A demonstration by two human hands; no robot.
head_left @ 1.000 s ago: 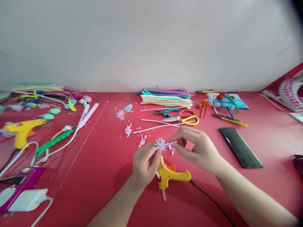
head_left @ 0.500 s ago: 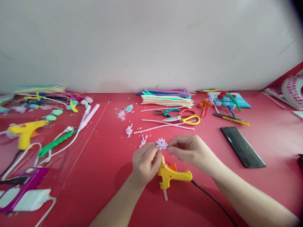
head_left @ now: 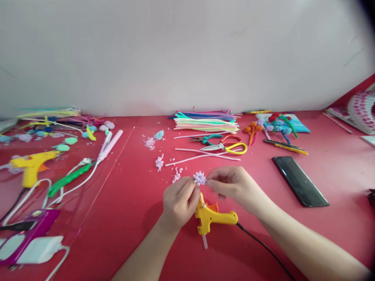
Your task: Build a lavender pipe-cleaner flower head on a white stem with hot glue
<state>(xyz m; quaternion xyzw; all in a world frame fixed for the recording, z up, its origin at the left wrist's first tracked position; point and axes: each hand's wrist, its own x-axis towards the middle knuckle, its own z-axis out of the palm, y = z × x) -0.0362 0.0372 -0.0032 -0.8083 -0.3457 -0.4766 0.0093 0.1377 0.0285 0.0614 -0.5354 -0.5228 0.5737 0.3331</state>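
Observation:
A small spiky lilac flower (head_left: 199,178), which looks made of pipe cleaner pieces, is held up between my hands. My left hand (head_left: 181,201) is closed on its left side, fingers pinched together. From the right, my right hand (head_left: 231,182) pinches at the flower's edge with thumb and forefinger; whether a separate tiny piece sits in those fingertips is too small to tell. Just below lies a yellow glue gun (head_left: 215,216) with an orange trigger, its clear glue stick pointing toward me. Lilac clippings (head_left: 176,175) are scattered beyond my left hand.
Pipe cleaners (head_left: 206,121) lie in a bundle by the wall, with pliers (head_left: 208,138) and yellow-handled scissors (head_left: 228,147) nearer. A phone (head_left: 300,181) rests at right. At left are another glue gun (head_left: 32,166), a pink straightener (head_left: 109,146) and a purple power strip (head_left: 32,234).
My right hand has shifted very slightly left, its fingertips now closer against the flower. My left hand and the flower have hardly moved.

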